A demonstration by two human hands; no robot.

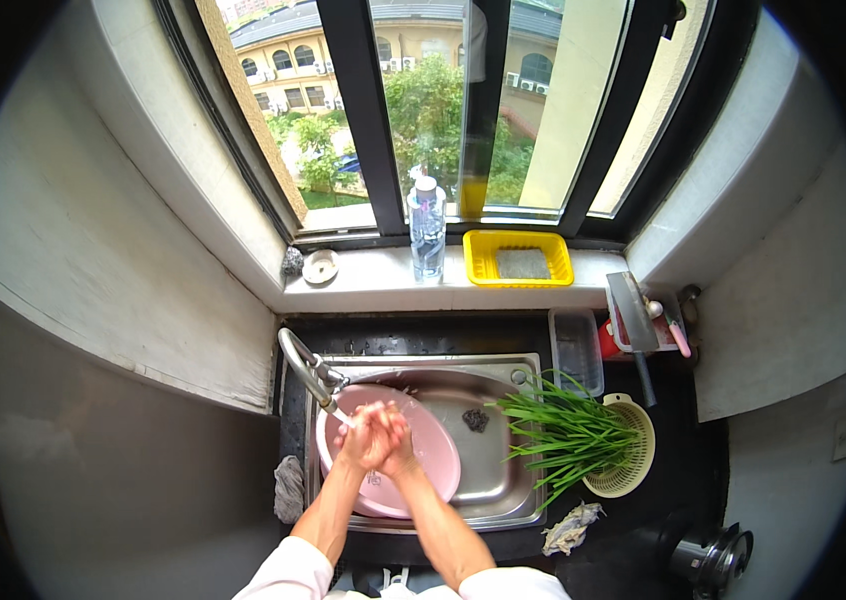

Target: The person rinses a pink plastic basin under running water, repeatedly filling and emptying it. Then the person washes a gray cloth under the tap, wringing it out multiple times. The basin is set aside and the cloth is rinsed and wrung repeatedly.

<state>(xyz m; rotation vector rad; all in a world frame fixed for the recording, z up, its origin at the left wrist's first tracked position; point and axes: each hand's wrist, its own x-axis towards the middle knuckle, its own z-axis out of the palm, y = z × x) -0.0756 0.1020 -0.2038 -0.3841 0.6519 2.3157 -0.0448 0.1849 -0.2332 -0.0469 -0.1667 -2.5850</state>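
Under the running metal tap [309, 366], my left hand [359, 446] and my right hand [397, 440] are pressed together, fingers closed against each other. Some motion blur softens the fingers, and what lies between the palms, if anything, is hidden. A thin stream of water falls onto the left hand. Both hands are over a pink basin [435, 452], which stands in the left part of a stainless steel sink [499, 470]. On the sink floor, to the right of the basin, sits a dark scouring pad [475, 421].
Green chives [568, 432] stick out of a cream colander [637, 478] right of the sink. Behind it are a clear plastic box [576, 350] and a cleaver [631, 312]. Crumpled cloths [573, 528] lie beside the sink. The sill holds a water bottle [428, 235] and yellow tray [482, 260].
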